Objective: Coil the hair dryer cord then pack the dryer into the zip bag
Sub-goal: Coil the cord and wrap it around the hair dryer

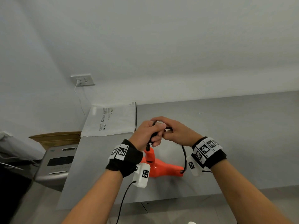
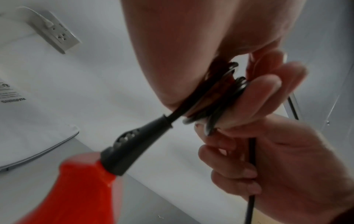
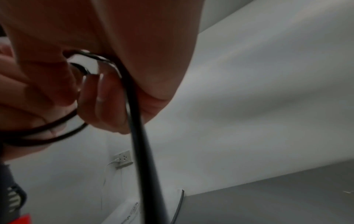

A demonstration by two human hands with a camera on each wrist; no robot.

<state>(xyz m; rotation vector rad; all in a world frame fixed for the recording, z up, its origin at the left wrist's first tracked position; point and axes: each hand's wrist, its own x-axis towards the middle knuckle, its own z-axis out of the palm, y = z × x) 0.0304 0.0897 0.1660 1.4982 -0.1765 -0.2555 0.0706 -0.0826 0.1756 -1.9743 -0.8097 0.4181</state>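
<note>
Curled round several black loops of cord (image 2: pixel 216 104), the fingers (image 2: pixel 264 91) of the left hand (image 1: pixel 146 133); exact loop count blurred, at least three strands seen in the left wrist view. Pinched between thumb and curled fingers (image 3: pixel 107 103) of the right hand (image 1: pixel 176 132), one free run of the same cord, dropping down the frame and looping back to the dryer's barrel end at lower right of centre in the head view. Two hands, knuckles up, meeting just above centre of the head frame, fingertips touching around the coil; both forearms rising from the bottom edge, each wrist wrapped in a black band with white tag blocks. One orange hair dryer (image 1: pixel 159 167) just below the hands, on the grey table (image 1: pixel 234 126): handle pointing up the frame toward the left hand with its black strain relief (image 2: pixel 132 145) at the top, barrel lying crosswise, long axis left to right. One white zip bag (image 1: pixel 111 120) flat on the table's far left corner, upper left of the hands, apart from them. One wall outlet (image 1: pixel 82 80) at upper left, with one white plug and lead.
</note>
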